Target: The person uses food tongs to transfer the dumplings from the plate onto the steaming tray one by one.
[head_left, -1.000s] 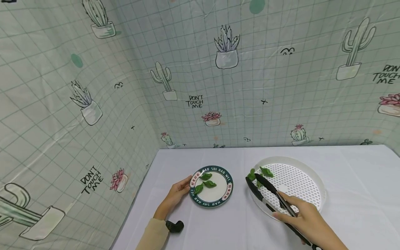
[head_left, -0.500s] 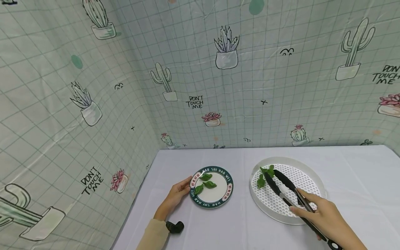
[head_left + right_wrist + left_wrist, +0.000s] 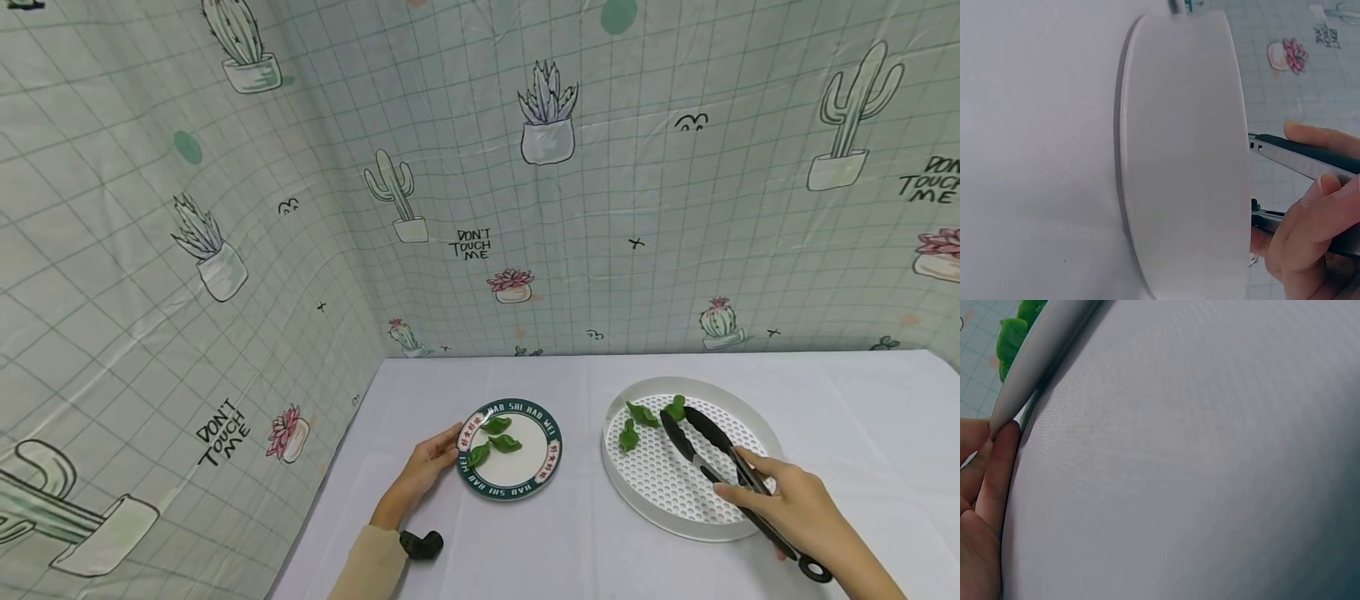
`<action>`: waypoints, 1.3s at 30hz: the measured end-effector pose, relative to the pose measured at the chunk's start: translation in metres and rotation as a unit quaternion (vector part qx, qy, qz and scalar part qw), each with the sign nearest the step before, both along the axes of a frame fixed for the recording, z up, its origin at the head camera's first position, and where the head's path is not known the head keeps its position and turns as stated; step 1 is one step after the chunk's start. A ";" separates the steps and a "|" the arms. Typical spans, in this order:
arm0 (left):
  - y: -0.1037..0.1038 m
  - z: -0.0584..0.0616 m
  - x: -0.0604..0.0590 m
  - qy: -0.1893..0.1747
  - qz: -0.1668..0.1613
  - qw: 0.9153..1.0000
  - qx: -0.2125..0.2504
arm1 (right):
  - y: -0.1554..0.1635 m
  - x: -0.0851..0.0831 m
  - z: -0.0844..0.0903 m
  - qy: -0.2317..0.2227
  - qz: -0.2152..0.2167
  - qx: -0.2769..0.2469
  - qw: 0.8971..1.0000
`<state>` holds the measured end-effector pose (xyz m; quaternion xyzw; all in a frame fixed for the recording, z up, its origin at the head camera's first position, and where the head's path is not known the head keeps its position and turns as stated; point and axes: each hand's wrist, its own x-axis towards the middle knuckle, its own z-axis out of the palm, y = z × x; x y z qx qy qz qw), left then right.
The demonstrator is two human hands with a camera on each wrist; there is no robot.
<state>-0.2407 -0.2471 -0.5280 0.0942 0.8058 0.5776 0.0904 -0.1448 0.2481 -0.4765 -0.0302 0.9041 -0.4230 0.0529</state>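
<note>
The right hand [image 3: 798, 508] grasps black tongs [image 3: 720, 469], fingers curled round the handles, tips apart over the white perforated tray [image 3: 757, 500] just beside three green leaves [image 3: 643, 414]. The left hand [image 3: 423, 468] touches the plate [image 3: 517, 475] rim with relaxed fingers [image 3: 999, 469]; the plate holds three leaves on the surface [image 3: 525, 550].

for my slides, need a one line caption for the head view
Right hand holds black tongs over a white perforated tray of green leaves; left hand steadies a plate.

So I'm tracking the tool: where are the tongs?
Head view, right side: the black tongs in the right hand reach over the white perforated tray, tips by its leaves.
</note>
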 end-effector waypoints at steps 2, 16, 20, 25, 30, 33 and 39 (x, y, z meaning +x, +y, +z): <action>-0.001 -0.001 0.001 0.018 -0.010 1.000 -0.004 | 0.001 -0.001 -0.001 0.007 -0.002 0.009 1.000; 0.002 0.000 -0.002 -0.016 0.011 1.000 -0.003 | 0.005 -0.012 -0.009 0.051 -0.003 0.066 0.997; 0.002 0.000 -0.003 -0.020 0.008 1.000 0.005 | 0.006 -0.016 -0.008 0.052 -0.001 0.082 0.995; 0.002 -0.002 -0.003 -0.017 0.011 1.000 0.001 | 0.005 -0.016 -0.006 0.047 -0.002 0.092 0.995; 0.001 -0.003 -0.003 -0.017 0.013 1.000 0.001 | 0.004 -0.010 -0.004 0.047 -0.008 0.095 0.994; 0.001 -0.003 -0.003 -0.017 0.015 1.000 -0.002 | 0.003 -0.008 0.001 0.050 -0.010 0.091 0.995; 0.001 -0.003 -0.002 -0.015 0.015 1.000 -0.007 | -0.008 -0.002 0.016 0.052 -0.010 0.055 0.997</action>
